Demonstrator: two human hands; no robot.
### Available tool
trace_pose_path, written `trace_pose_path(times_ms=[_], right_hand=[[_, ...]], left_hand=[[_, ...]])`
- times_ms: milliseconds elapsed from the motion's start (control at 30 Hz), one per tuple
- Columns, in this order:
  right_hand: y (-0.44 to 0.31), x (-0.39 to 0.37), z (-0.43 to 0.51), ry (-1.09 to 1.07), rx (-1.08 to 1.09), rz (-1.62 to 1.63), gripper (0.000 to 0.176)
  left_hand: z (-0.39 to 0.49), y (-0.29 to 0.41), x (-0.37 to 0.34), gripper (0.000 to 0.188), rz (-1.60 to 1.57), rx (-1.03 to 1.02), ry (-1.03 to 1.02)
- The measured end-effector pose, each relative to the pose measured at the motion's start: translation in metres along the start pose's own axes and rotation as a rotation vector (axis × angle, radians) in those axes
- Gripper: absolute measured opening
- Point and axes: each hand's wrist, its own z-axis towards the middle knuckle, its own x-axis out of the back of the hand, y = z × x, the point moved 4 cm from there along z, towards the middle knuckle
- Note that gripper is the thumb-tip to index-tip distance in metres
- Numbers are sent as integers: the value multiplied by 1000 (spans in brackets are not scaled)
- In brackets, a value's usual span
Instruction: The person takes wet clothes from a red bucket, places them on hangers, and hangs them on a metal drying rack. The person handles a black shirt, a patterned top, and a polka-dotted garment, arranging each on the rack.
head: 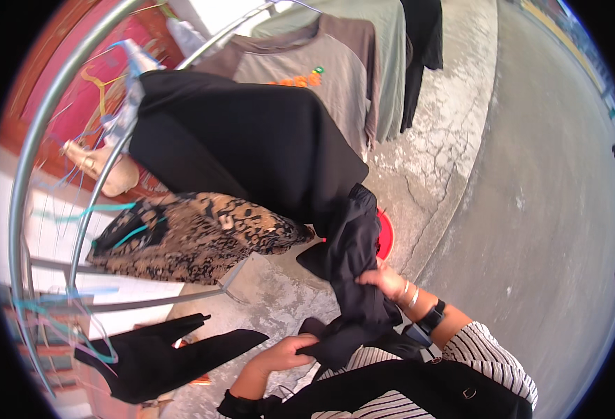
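My left hand (282,352) grips one edge of a dark cloth garment (357,293), low in the view. Higher up and to the right, my right hand (383,280) pinches the same garment, which hangs bunched between both hands and has a gathered, elastic-looking band at its upper end. A large black garment (244,141) hangs on the rack just beyond that band. Behind the held garment, a red basin (386,235) on the ground is partly hidden. Left of it hangs a brown and black patterned garment (197,235).
A metal drying rack (19,194) curves along the left, with hangers in several colours. Further off hang a grey raglan shirt (333,68), a pale green garment (391,68) and black clothing (425,36). Another black garment (150,356) hangs lower left. Cracked concrete (444,173) meets a smoother road surface (522,209).
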Motion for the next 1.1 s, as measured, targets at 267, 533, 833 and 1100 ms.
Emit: trace_pose_path(times_ms=[267, 533, 833, 1100], right_hand=[[-48, -209, -78, -1139, 377, -914, 43], [57, -310, -94, -1193, 501, -1287, 37], [171, -331, -93, -1411, 273, -772, 49], [105, -358, -40, -1140, 383, -1213, 23]], left_hand=[[-131, 27, 50, 62, -341, -277, 722], [-221, -6, 9, 42, -437, -157, 777], [-333, -43, -21, 37, -866, -864, 1299], [-371, -2, -31, 41, -758, -1005, 1178]])
